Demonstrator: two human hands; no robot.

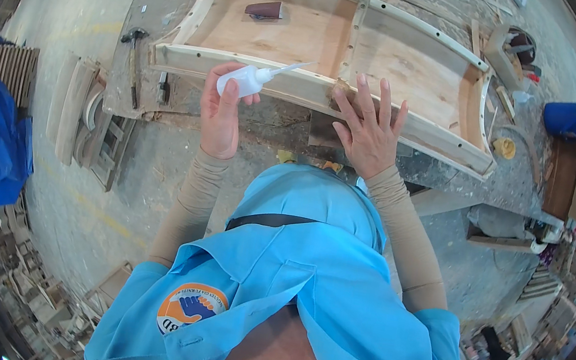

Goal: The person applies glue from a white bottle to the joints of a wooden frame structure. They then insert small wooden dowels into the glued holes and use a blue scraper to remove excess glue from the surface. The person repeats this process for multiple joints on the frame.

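My left hand [222, 115] is closed around a small white squeeze bottle [244, 82], tilted so its long thin nozzle points up and to the right over the near rail. The wooden frame [238, 64] lies on the bench, with a plywood panel inside and a crosspiece [354, 35] across its middle. My right hand [371, 129] rests with fingers spread on the frame's near rail, close to where the crosspiece meets it. A brownish patch shows on the rail beside my right index finger. On the left panel lies a folded piece of dark red sandpaper [263, 9].
A hammer [131, 62] and a dark-handled tool [162, 87] lie left of the frame. Blue bucket [567, 120], yellow roll [504, 147] and a wooden box [504, 56] stand to the right. Stacked curved wooden parts [77, 110] lean at left, near a blue tarp [1, 132].
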